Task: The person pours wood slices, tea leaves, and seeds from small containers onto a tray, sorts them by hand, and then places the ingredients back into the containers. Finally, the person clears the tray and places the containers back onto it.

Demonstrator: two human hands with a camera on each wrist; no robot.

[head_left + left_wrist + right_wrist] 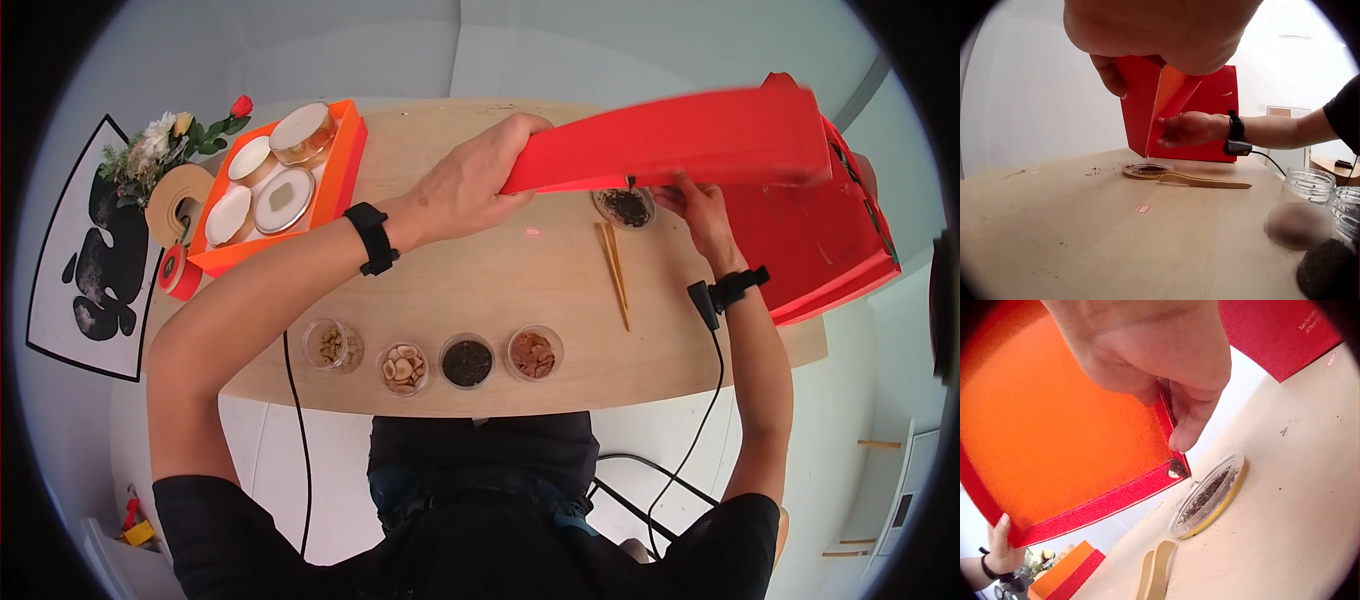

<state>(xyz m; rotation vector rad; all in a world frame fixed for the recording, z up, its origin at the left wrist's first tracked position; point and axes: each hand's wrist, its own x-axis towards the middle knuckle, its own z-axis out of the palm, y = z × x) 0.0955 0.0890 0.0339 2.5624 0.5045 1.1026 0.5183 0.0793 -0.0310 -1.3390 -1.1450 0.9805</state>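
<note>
A red box lid (pixel 680 140) with an orange inside is raised and tilted above the table. My left hand (pixel 475 180) grips its left end. Down at the low corner, my right hand (pixel 705 215) pinches the side wall, as the right wrist view shows. A small clump of dark dried leaves (pixel 1177 467) sits inside that corner. Right below it lies a shallow clear dish (pixel 1235 483) holding more dark leaves (pixel 628 208). Wooden tongs (pixel 614 275) rest on the table close to the dish.
A large red box (pixel 800 240) stands at the right. Along the near edge are small jars of greenish pieces (pixel 335 345), pale slices (pixel 404 368), dark leaves (pixel 467 362) and reddish-brown pieces (pixel 533 353). An orange box (pixel 355 150) with tins, flowers (pixel 160 140) and a fan-shaped panel (pixel 60 240) occupy the left.
</note>
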